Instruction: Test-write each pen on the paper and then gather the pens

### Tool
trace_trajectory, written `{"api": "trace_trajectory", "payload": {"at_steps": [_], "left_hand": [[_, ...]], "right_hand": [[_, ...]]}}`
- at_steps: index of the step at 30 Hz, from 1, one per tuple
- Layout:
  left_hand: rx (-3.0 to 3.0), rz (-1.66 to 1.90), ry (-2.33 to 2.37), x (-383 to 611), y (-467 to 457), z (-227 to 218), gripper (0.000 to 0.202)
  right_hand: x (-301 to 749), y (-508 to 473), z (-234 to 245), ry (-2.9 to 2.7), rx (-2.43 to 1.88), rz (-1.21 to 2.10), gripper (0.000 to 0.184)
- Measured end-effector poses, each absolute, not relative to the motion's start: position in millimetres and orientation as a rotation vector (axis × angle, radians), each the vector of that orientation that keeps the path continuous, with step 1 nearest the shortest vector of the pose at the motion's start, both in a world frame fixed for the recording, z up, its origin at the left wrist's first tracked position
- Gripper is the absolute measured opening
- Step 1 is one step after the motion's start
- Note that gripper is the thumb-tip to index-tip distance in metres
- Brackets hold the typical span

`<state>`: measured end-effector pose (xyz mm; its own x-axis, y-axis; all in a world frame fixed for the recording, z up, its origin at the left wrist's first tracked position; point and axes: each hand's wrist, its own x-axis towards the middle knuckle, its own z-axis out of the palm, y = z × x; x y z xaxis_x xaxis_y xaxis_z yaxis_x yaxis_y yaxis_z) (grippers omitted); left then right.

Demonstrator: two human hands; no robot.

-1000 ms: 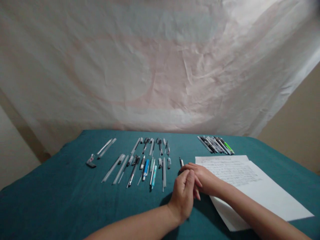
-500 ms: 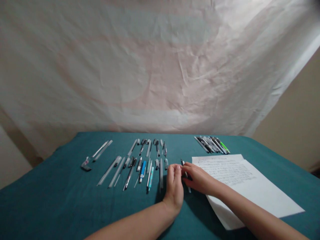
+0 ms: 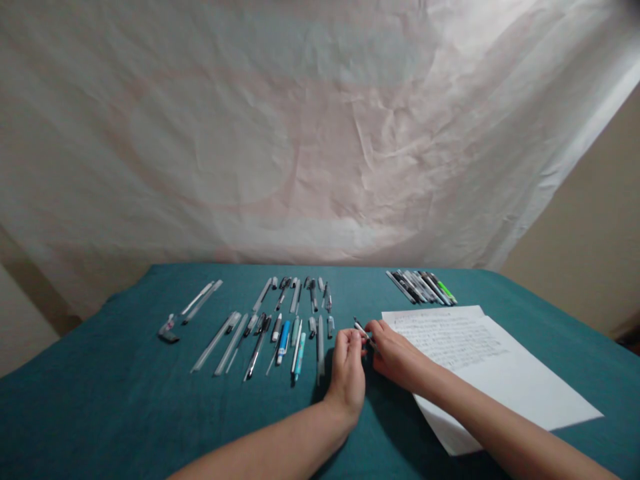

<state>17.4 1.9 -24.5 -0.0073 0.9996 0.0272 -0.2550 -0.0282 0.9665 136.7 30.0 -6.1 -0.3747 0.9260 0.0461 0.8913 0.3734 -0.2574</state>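
Note:
A pen with a dark tip and a light barrel (image 3: 359, 326) slants between the fingers of my right hand (image 3: 397, 353), which is closed around it just left of the paper. My left hand (image 3: 347, 370) stands on its edge close by, its fingers curled together toward the right hand. Whatever the left fingers pinch is hidden. Just left of that hand lie a long clear pen barrel (image 3: 321, 350) and a small cap (image 3: 331, 327).
Pens, barrels and caps lie in two rows, among them a blue pen (image 3: 283, 342) and a turquoise pen (image 3: 299, 357). An eraser-like piece (image 3: 169, 329) lies far left. Written paper (image 3: 520, 373) covers the right side; a pen bundle (image 3: 420, 287) sits behind it.
The pen in my right hand has tilted, its top now leaning left and its lower end no longer showing below the hand. My left hand has barely moved.

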Motion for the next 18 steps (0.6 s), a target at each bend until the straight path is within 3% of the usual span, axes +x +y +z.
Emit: {"api": "trace_trajectory", "payload": {"at_steps": [12, 18], "left_hand": [[1.019, 1.248, 0.960, 20.8, 6.0, -25.0, 0.025], [0.954, 1.262, 0.969, 21.3, 7.7, -28.6, 0.026]], "right_hand": [[141.8, 30.1, -9.5, -2.488, -1.867, 0.149, 0.012], [144.7, 36.7, -8.4, -2.378, -1.833, 0.348, 0.011]]}}
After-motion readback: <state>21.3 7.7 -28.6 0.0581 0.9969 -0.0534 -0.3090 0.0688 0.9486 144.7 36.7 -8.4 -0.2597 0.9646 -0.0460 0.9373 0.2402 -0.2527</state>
